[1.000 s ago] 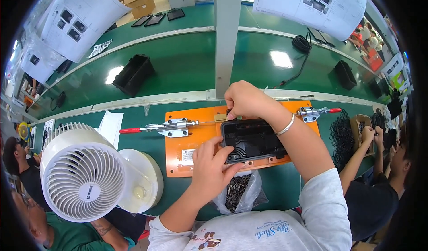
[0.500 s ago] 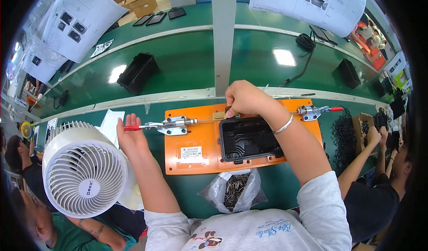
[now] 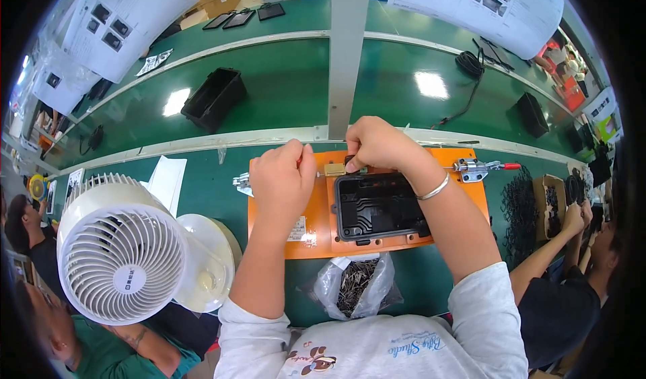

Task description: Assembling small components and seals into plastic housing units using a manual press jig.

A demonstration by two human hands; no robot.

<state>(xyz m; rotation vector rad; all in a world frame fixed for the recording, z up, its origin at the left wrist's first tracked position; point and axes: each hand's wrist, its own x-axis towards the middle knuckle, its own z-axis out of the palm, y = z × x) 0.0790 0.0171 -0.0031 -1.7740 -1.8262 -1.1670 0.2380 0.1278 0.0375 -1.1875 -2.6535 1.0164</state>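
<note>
An orange fixture plate [image 3: 316, 234] lies on the bench, with a black plastic housing [image 3: 377, 207] set in it, open side up. My left hand [image 3: 284, 174] is closed around the red handle of the left toggle clamp [image 3: 242, 182], which it mostly covers. At the housing's far edge my right hand [image 3: 380, 143] pinches a small black part [image 3: 348, 161] beside a brass block [image 3: 334, 169]; the fingers hide most of that part. The right toggle clamp [image 3: 473, 169], also red-handled, is untouched at the plate's far right corner.
A white fan [image 3: 128, 258] stands at the left. An open plastic bag of screws [image 3: 355, 286] lies before the plate. Black cables [image 3: 519, 211] and a cardboard box [image 3: 548, 204] sit at right, near a co-worker's hands [image 3: 579, 217]. A post [image 3: 346, 62] rises behind.
My left hand has gone from open at the clamp handle's outer end to closed around it, swinging the handle to the right over the plate. My right hand stays about where it was.
</note>
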